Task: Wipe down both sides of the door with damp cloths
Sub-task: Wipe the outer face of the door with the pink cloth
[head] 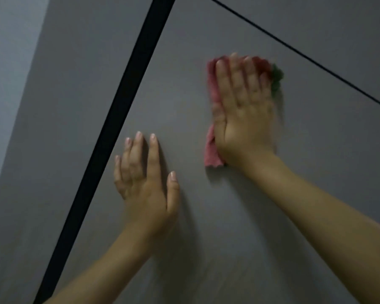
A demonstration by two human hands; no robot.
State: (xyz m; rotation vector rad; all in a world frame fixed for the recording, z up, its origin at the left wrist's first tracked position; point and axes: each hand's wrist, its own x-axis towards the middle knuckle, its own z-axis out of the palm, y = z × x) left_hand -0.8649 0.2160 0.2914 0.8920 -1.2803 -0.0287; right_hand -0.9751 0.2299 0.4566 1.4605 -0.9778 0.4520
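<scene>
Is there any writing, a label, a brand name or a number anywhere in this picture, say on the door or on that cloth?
None: no text can be read anywhere in the head view.
The grey door is plain, with no sign or number.
The pink cloth under the right hand has a green patch at its edge, blurred, with no lettering visible.
The left hand lies flat on the door and wears nothing written.

My right hand (242,113) presses a pink cloth (213,148) flat on the grey door (206,227); my left hand (144,183) rests flat, nearer, beside its black edge (119,102).
</scene>
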